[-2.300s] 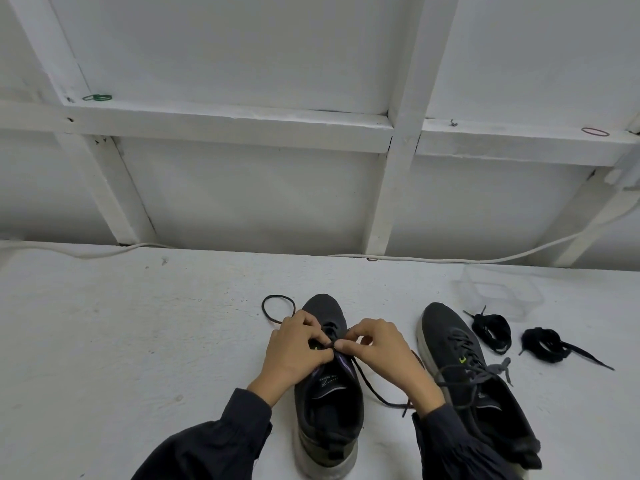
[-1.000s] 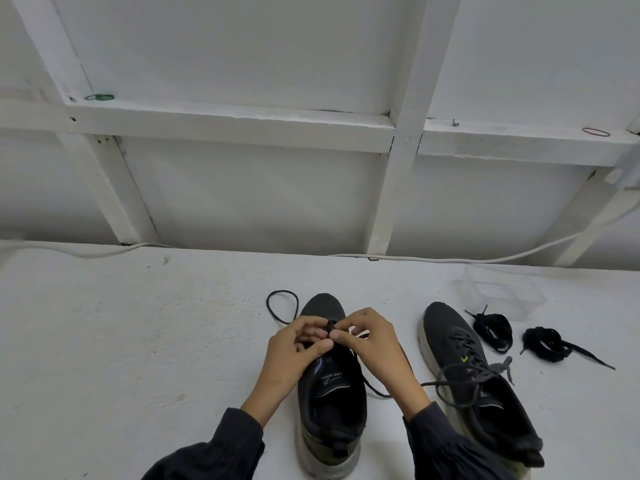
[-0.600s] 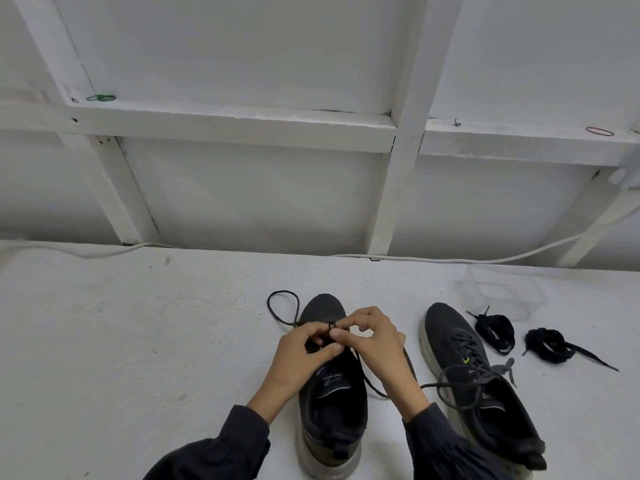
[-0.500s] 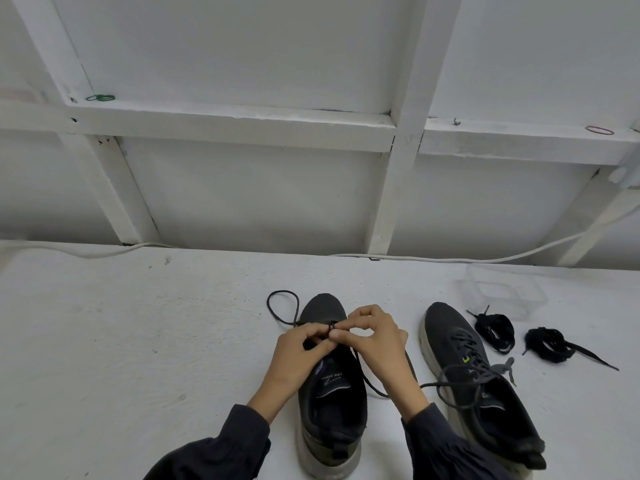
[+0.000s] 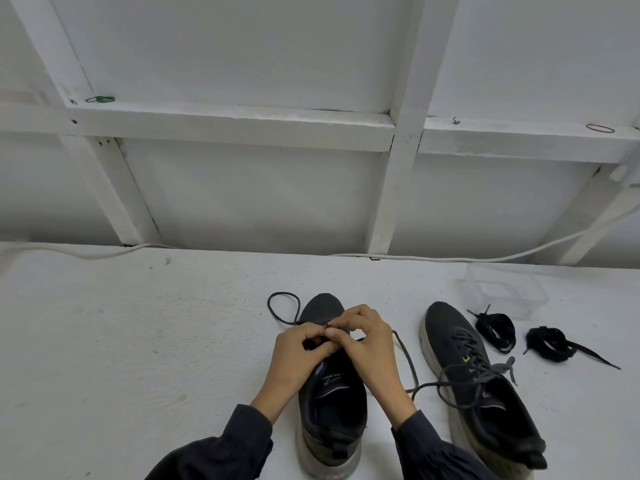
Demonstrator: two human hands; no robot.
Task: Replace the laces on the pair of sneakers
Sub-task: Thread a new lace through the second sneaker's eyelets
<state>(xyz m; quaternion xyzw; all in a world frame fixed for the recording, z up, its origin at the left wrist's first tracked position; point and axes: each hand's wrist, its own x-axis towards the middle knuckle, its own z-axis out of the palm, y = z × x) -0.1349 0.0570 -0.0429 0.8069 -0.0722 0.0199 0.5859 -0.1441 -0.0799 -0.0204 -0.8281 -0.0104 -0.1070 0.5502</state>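
Observation:
Two dark sneakers stand toe-away on the white table. Over the front eyelets of the left sneaker (image 5: 332, 403) my left hand (image 5: 301, 351) and my right hand (image 5: 367, 344) meet, fingertips pinched together on its dark lace (image 5: 282, 308). One end of that lace loops out on the table left of the toe; the other trails right past my right wrist. The right sneaker (image 5: 481, 386) keeps its grey lace, loosely tied. Two bundled black laces (image 5: 497, 329) (image 5: 550, 344) lie right of it.
A clear plastic box (image 5: 502, 289) sits behind the bundled laces. A white cable (image 5: 450, 258) runs along the table's back edge under the white framed wall. A green band (image 5: 100, 99) and a red band (image 5: 600, 128) rest on the wall's ledge.
Both hands have crept from mid-shoe toward the toe eyelets. The lace loop left of the toe has shifted slightly, and the right-side lace lies further out.

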